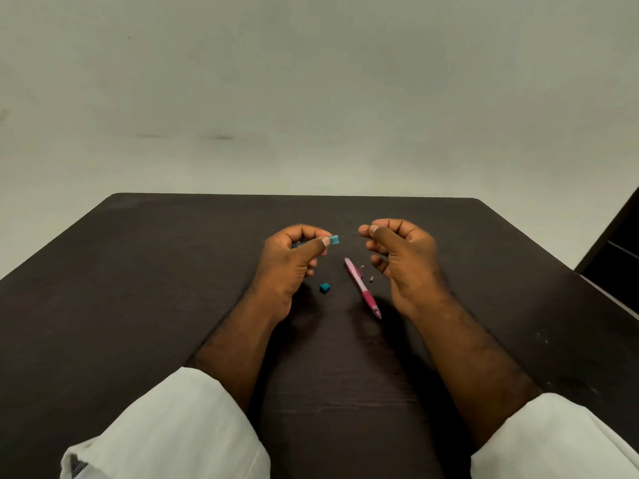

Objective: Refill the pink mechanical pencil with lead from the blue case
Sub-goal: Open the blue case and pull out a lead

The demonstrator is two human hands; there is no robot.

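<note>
My left hand point(294, 261) grips the blue lead case point(333, 240), its open end pointing right. A thin dark lead point(349, 235) runs from that end to my right hand point(401, 261), which pinches the lead's far tip between thumb and forefinger. Both hands hover above the dark table point(173, 288). The pink mechanical pencil point(361, 286) lies on the table between the hands, tip toward me. The case's small blue cap point(324, 288) lies left of the pencil. Two tiny parts, one pinkish point(362, 267) and one grey point(371, 279), lie right of the pencil.
The table's far edge point(294, 195) meets a pale wall. A dark piece of furniture point(619, 250) stands at the right edge. White sleeves point(179, 433) cover both forearms near the bottom of the view.
</note>
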